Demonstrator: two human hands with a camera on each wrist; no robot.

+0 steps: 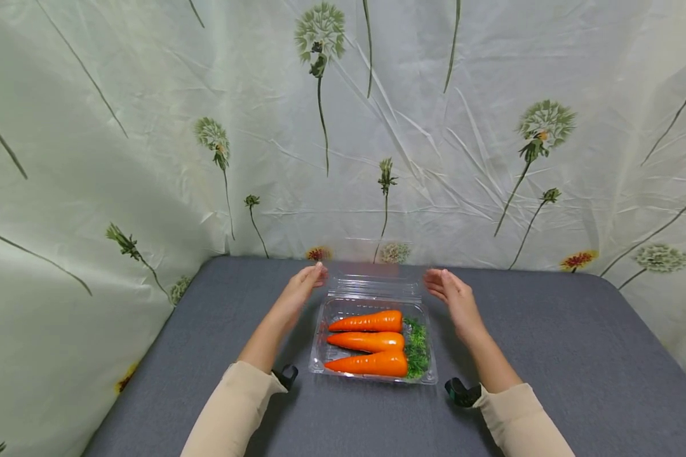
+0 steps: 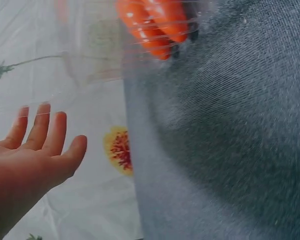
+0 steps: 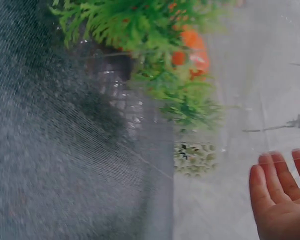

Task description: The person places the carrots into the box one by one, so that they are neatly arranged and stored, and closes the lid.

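A clear plastic clamshell box (image 1: 373, 379) sits on the table with three orange carrots (image 1: 366, 364) lying side by side in it. Their tips point left, and green leafy tops (image 1: 416, 349) fill the right end. The transparent lid (image 1: 374, 287) is raised at the back, hinged to the far rim. My left hand (image 1: 303, 289) is at the lid's left side, fingers extended; in the left wrist view its fingertips (image 2: 43, 108) meet the clear edge. Opposite it, my right hand (image 1: 456, 298) has straight fingers, with fingertips (image 3: 266, 159) right at the lid's edge in the right wrist view.
The box stands on a grey cloth-covered table (image 1: 549, 355). Directly behind the table's far edge hangs a pale curtain (image 1: 463, 158) printed with dandelions, which also runs along the left side. Black straps (image 1: 462, 393) show at both wrists.
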